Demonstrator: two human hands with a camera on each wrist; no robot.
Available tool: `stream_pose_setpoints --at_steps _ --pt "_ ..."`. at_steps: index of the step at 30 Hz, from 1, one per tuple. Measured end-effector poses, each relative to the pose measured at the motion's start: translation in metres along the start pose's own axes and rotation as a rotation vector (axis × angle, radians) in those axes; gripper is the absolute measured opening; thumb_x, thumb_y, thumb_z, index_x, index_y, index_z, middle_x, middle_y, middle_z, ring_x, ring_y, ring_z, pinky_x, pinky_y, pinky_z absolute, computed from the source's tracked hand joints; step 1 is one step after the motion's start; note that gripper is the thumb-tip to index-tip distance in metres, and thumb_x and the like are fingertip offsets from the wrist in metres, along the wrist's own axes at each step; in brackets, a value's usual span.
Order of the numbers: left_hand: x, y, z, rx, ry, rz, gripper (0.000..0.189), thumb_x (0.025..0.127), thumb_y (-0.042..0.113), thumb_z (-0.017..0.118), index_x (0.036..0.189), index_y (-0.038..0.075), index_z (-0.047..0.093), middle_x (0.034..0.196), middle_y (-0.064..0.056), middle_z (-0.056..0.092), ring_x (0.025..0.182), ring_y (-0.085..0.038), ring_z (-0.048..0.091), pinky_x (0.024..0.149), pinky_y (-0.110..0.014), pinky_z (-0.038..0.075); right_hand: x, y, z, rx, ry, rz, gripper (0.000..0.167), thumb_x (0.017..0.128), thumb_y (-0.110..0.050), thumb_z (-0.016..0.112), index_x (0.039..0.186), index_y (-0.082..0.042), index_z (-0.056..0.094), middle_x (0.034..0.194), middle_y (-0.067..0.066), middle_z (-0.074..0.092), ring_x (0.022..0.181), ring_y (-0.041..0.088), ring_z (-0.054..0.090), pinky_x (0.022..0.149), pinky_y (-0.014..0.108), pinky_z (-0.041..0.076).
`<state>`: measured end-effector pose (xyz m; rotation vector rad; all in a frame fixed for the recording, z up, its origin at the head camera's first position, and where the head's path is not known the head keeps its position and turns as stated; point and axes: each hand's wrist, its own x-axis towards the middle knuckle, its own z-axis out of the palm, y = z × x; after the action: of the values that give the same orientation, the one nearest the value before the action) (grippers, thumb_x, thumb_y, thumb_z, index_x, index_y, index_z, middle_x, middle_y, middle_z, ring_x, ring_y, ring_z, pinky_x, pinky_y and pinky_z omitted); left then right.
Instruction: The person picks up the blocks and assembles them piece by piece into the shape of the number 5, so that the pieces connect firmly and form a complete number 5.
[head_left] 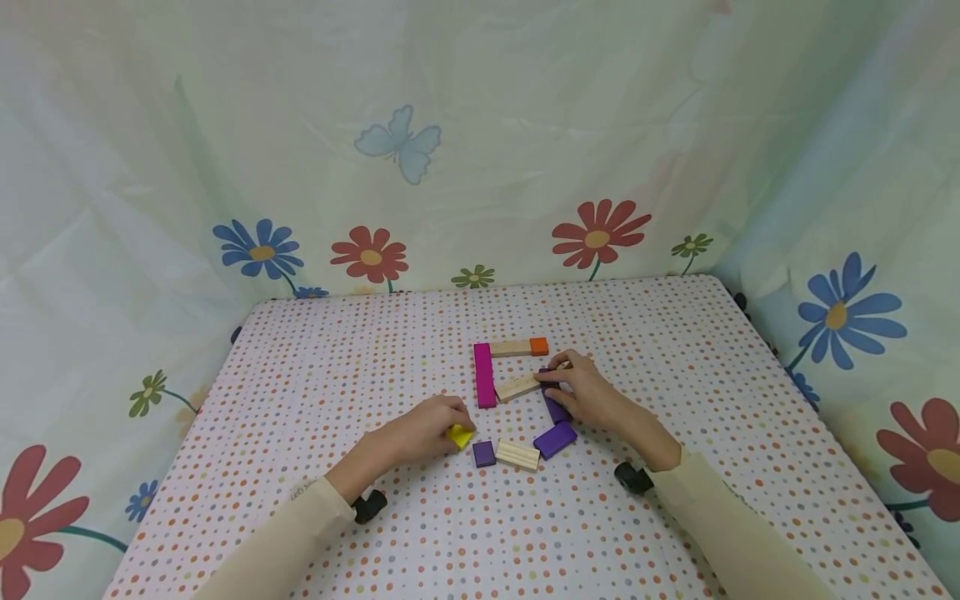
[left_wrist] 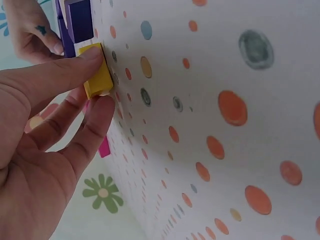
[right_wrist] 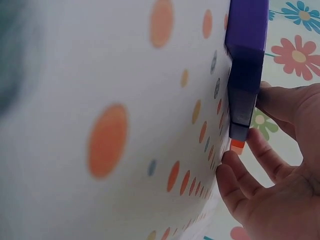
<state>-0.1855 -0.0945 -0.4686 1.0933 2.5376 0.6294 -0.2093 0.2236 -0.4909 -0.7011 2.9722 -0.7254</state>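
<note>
In the head view my left hand (head_left: 431, 429) pinches a yellow block (head_left: 461, 436) between thumb and fingers, low over the table. The left wrist view shows the thumb on one face of the yellow block (left_wrist: 97, 75) and fingertips beneath it. My right hand (head_left: 588, 392) reaches over a dark purple block (head_left: 555, 407), touching it with loosely bent fingers. In the right wrist view, the thumb tip is partly hidden behind this purple block (right_wrist: 244, 95). A plain wooden block (head_left: 519, 387) lies against its left side, by the index fingertip.
A magenta block (head_left: 484, 375), another wooden block (head_left: 510, 348) and an orange block (head_left: 538, 346) form a corner at the back. Nearer lie a purple block (head_left: 555, 440), a grooved wooden piece (head_left: 517, 455) and a small dark purple block (head_left: 483, 454). A dotted cloth (head_left: 375, 358) covers the table.
</note>
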Motion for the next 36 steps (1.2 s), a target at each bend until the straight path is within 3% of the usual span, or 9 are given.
stream_pose_setpoints --at_steps 14,17,20,21,24,27,32,36 --pt "-0.001 0.006 0.009 0.044 0.009 0.001 0.026 0.097 0.008 0.076 0.123 0.009 0.079 0.126 -0.004 0.070 0.116 -0.019 0.061 0.098 -0.030 0.057 0.000 0.000 0.000 0.002 -0.009 0.008 0.032 0.102 -0.008 0.068 0.133 -0.007 0.074 0.133 0.021 0.056 0.119 0.036 0.055 0.094 0.053 0.049" --pt "-0.001 0.006 0.010 0.043 0.011 0.002 0.028 0.097 0.007 0.076 0.125 0.010 0.078 0.130 -0.004 0.069 0.121 -0.021 0.061 0.102 -0.034 0.058 0.000 0.000 0.000 0.001 -0.012 0.012 0.032 0.102 -0.008 0.068 0.134 -0.007 0.074 0.133 0.021 0.056 0.121 0.037 0.054 0.096 0.055 0.048" --pt "-0.002 0.006 0.010 0.078 0.025 0.006 0.034 0.097 0.008 0.076 0.131 0.011 0.075 0.136 -0.005 0.065 0.127 -0.023 0.060 0.119 -0.045 0.050 0.000 -0.001 0.000 -0.001 -0.015 0.017 0.032 0.102 -0.008 0.068 0.134 -0.007 0.074 0.134 0.021 0.056 0.122 0.037 0.054 0.099 0.057 0.048" --pt "-0.003 0.006 0.010 0.088 0.033 0.006 0.037 0.097 0.008 0.076 0.133 0.011 0.074 0.138 -0.005 0.063 0.128 -0.023 0.058 0.119 -0.045 0.049 0.000 -0.001 0.000 -0.001 -0.016 0.018 0.032 0.103 -0.008 0.068 0.134 -0.007 0.074 0.134 0.021 0.056 0.122 0.037 0.054 0.099 0.057 0.048" --pt "-0.008 0.007 0.007 0.090 0.073 -0.008 0.042 0.097 0.012 0.075 0.139 0.012 0.070 0.142 -0.004 0.059 0.131 -0.023 0.055 0.119 -0.045 0.049 0.000 -0.001 0.000 0.001 -0.017 0.018 0.032 0.103 -0.008 0.068 0.134 -0.007 0.074 0.134 0.021 0.056 0.122 0.038 0.053 0.104 0.061 0.046" --pt "-0.014 0.006 0.004 0.080 0.132 -0.016 0.039 0.101 0.016 0.072 0.139 0.012 0.070 0.143 -0.004 0.058 0.132 -0.023 0.053 0.104 -0.040 0.056 0.000 -0.001 -0.001 0.001 -0.019 0.020 0.032 0.102 -0.008 0.068 0.134 -0.007 0.074 0.134 0.020 0.056 0.122 0.037 0.053 0.106 0.063 0.045" --pt "-0.018 0.001 -0.003 0.097 0.235 -0.035 0.034 0.106 0.022 0.067 0.138 0.012 0.070 0.141 -0.007 0.060 0.131 -0.028 0.055 0.104 -0.044 0.056 0.001 -0.002 -0.003 -0.042 -0.037 0.009 0.033 0.103 -0.009 0.068 0.135 -0.008 0.073 0.133 0.019 0.057 0.119 0.035 0.055 0.099 0.055 0.048" --pt "-0.019 -0.003 -0.008 0.145 0.284 -0.064 0.032 0.108 0.029 0.063 0.135 0.014 0.072 0.140 -0.006 0.062 0.129 -0.027 0.056 0.102 -0.043 0.057 0.001 -0.007 -0.006 -0.109 -0.064 -0.017 0.034 0.103 -0.011 0.069 0.136 -0.008 0.072 0.130 0.018 0.059 0.109 0.032 0.056 0.101 0.057 0.048"
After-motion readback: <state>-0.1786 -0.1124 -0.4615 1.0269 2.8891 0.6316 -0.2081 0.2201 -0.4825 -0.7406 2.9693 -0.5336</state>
